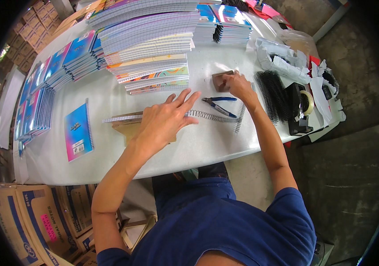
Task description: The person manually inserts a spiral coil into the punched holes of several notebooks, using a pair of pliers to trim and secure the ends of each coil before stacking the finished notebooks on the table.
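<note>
My left hand (165,117) is spread open over a notebook with a tan cover (129,129), hiding much of it. A loose wire coil (211,117) stretches out from beside that hand to the right. My right hand (239,84), its fingers bent, grips the edge of a small brown block (219,81) on the table. Between the hands lie blue-handled pliers (219,105), their jaws toward the left. One more wire coil (241,116) rests under my right forearm. A finished blue-and-pink spiral notebook (79,132) lies flat on the left.
A tall stack of unbound notebooks (149,48) rises ahead of my left hand. Blue notebooks (80,48) form piles at the far left. Black coils (272,95), a tape dispenser (299,111) and crumpled paper (282,57) occupy the right side. Cardboard boxes (43,217) stand below the table's left edge.
</note>
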Demonstrator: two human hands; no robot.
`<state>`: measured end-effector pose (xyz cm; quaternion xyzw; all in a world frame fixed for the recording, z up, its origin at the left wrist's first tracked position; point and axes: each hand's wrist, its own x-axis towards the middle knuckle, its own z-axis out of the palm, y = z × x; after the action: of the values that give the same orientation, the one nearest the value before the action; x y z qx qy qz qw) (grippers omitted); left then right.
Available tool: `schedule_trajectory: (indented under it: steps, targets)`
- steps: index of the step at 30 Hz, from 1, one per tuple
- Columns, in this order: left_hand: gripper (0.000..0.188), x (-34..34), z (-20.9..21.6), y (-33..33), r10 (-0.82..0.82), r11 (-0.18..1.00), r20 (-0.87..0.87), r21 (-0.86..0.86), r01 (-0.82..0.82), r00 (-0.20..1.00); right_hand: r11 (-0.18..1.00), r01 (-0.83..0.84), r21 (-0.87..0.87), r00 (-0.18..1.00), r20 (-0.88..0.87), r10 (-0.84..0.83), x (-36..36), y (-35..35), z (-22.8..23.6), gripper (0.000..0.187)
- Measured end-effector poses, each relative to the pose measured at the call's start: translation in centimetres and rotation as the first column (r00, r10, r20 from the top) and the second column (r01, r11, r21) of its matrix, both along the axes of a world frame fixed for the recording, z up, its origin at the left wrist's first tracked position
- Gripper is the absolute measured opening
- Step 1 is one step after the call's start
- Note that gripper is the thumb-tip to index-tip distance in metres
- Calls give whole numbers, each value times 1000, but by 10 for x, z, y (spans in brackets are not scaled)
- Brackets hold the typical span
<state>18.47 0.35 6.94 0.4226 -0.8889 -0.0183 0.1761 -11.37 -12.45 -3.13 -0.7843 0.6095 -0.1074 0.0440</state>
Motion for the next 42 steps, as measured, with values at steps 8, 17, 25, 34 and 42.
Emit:
schedule_trajectory:
  steps: [8, 17, 25, 34, 42]
  targets:
    - [70, 5, -6, -1, -36, 999, 21, 15, 35, 999, 974, 176, -143, 984, 14, -176, 28, 22, -10, 47]
    - [110, 6, 0, -3, 170, 984, -238, -18, -179, 956, 734, -608, 302, 662, 703, 259, 79, 63, 128, 54]
    - [116, 3, 4, -5, 204, 978, -261, 90, -187, 944, 719, -604, 344, 731, 599, 327, 90, 47, 119, 47]
    - [123, 13, 8, -9, 304, 951, -208, 122, -284, 930, 621, -732, 281, 538, 798, 272, 100, 47, 127, 42]
    - [126, 32, 6, -4, 361, 932, -199, 80, -352, 911, 623, -743, 245, 524, 792, 314, 120, 43, 118, 48]
